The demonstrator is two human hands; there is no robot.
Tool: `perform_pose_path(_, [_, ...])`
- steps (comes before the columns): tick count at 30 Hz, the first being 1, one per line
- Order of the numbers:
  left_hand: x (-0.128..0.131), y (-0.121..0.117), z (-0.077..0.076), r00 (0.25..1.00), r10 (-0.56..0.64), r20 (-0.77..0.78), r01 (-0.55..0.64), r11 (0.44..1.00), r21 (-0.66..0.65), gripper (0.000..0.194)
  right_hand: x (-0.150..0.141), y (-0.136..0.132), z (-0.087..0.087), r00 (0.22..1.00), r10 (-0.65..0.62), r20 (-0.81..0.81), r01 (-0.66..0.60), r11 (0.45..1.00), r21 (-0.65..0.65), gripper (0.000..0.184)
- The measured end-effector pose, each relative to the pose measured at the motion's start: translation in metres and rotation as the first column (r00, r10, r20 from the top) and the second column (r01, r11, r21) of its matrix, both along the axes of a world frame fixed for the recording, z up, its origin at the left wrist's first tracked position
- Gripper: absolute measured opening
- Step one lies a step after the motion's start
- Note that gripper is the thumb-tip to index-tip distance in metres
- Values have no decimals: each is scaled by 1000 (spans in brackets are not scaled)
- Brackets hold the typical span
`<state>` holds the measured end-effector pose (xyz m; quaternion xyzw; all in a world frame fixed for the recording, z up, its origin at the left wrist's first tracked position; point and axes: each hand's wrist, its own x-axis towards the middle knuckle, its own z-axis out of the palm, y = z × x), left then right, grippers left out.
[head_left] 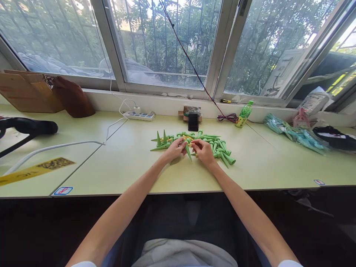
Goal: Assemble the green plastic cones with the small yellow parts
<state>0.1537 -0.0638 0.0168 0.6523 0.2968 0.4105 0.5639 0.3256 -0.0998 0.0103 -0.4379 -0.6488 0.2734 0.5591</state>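
My left hand (175, 149) is closed around a green plastic spike (188, 152), whose point slants down toward the table. Right beside it, my right hand (203, 151) pinches a small yellow piece (191, 144) at the upper end of that spike. Fingers partly cover both parts, so whether they are joined cannot be seen. A heap of similar green spikes (224, 152) lies around my right hand and behind both hands. To the left, two green cones (158, 138) stand point up among others lying flat. More yellow bits show within the heap.
A dark phone-like object (193, 122) leans at the back against a small box. Further right stand a green drink bottle (244, 114) and teal plastic bags (300, 135). A power strip (140, 116) sits left, its white cable (69, 145) crossing the table (111, 174).
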Motion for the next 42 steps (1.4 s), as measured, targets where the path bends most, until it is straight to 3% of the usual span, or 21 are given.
perform_pose_path(8, [1, -3, 3, 1000, 5, 3, -5, 1000, 2, 47, 0, -2, 1, 1000, 14, 18, -14, 1000, -10, 24])
perform_pose_path(42, [0, 3, -4, 1000, -3, -18, 4, 998, 60, 46, 1, -3, 1, 995, 29, 96, -26, 999, -31, 24])
